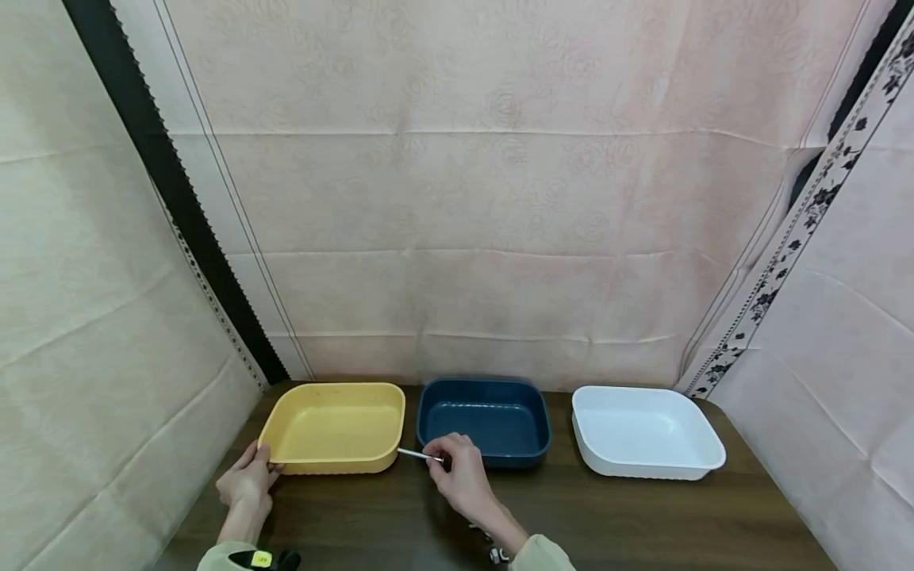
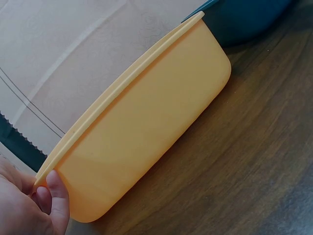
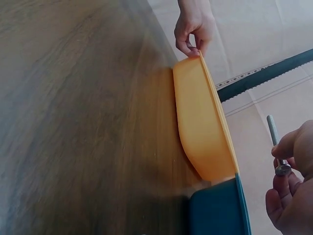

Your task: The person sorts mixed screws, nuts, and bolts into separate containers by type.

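My left hand [image 1: 246, 485] pinches the near left corner of the rim of a yellow plastic tray [image 1: 332, 468]. In the left wrist view, its fingers curl round the lip of that tray. A silver bolt [image 3: 273, 129] with a threaded shank and a round head is pinched between the thumb and fingers of my right hand [image 1: 460, 480]. The shank points left, toward the right end of the yellow tray. That hand hovers at the front left corner of a dark blue tray [image 1: 485, 428] and overlaps its rim in the head view.
A white tray [image 1: 646, 436] stands to the right of the blue one, with a gap between them. All three trays sit in a row on a dark wooden table [image 1: 628, 523]. Pale curtains [image 1: 500, 198] enclose the back and both sides.
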Action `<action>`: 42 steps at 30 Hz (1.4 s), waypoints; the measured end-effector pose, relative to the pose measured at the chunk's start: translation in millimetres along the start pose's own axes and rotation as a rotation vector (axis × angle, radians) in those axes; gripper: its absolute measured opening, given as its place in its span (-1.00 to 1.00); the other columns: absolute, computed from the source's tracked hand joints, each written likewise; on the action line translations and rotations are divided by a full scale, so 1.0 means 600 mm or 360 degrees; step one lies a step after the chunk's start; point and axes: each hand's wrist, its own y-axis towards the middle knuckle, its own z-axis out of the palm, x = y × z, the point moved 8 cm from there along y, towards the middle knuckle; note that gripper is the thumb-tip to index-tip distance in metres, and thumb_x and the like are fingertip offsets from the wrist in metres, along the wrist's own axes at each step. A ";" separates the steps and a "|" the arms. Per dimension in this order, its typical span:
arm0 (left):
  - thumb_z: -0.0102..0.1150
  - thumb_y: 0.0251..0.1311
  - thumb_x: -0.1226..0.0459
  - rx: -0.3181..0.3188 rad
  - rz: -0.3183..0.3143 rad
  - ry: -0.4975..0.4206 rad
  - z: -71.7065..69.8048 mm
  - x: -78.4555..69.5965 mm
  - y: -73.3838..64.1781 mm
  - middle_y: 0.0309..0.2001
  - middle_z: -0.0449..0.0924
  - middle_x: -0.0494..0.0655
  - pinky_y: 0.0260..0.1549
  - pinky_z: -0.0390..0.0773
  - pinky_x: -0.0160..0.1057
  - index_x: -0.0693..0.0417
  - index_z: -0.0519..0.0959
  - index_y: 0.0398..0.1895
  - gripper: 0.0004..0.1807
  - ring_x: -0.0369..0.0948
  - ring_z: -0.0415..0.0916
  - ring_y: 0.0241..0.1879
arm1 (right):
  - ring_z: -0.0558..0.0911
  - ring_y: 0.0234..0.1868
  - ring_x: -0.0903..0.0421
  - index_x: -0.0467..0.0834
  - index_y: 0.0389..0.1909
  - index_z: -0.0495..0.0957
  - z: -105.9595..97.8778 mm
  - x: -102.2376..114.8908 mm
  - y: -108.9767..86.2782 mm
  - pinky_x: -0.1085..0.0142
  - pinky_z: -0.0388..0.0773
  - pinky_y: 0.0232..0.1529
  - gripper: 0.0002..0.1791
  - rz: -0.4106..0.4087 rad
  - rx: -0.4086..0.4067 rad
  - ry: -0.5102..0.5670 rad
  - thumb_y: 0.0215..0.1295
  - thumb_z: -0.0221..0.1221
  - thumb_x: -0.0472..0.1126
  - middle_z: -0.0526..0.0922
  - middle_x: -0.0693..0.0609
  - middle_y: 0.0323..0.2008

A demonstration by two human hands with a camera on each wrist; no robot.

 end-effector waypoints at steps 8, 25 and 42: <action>0.05 0.45 0.31 0.0003 0.0012 -0.0004 0.000 0.000 0.001 0.22 0.40 0.18 -0.37 0.66 -0.40 0.14 0.37 0.41 -0.51 -0.44 0.57 -0.53 | 0.48 -0.33 0.16 -0.18 -0.36 0.69 0.037 0.002 0.020 0.35 0.43 -0.28 -0.86 0.0037 0.0031 0.0013 0.13 0.36 -0.47 0.59 0.11 -0.40; 0.10 0.42 0.32 -0.0005 0.0010 -0.0031 -0.005 0.002 0.000 -0.51 0.44 -0.43 -0.41 0.66 -0.37 0.16 0.42 0.38 -0.53 -0.42 0.56 -0.56 | 0.44 -0.32 0.21 -0.15 -0.36 0.71 0.107 0.000 0.055 0.38 0.43 -0.27 -0.87 0.0083 0.0092 -0.0050 0.14 0.34 -0.44 0.58 0.13 -0.41; 0.08 0.45 0.30 -0.0044 0.0009 0.0013 -0.005 0.004 0.003 0.09 0.51 0.12 -0.44 0.65 -0.40 0.16 0.40 0.39 -0.52 -0.43 0.54 -0.58 | 0.41 -0.34 0.21 -0.12 -0.41 0.70 0.155 0.010 0.073 0.32 0.24 -0.28 -0.89 0.0030 0.0135 -0.0225 0.14 0.33 -0.40 0.62 0.14 -0.41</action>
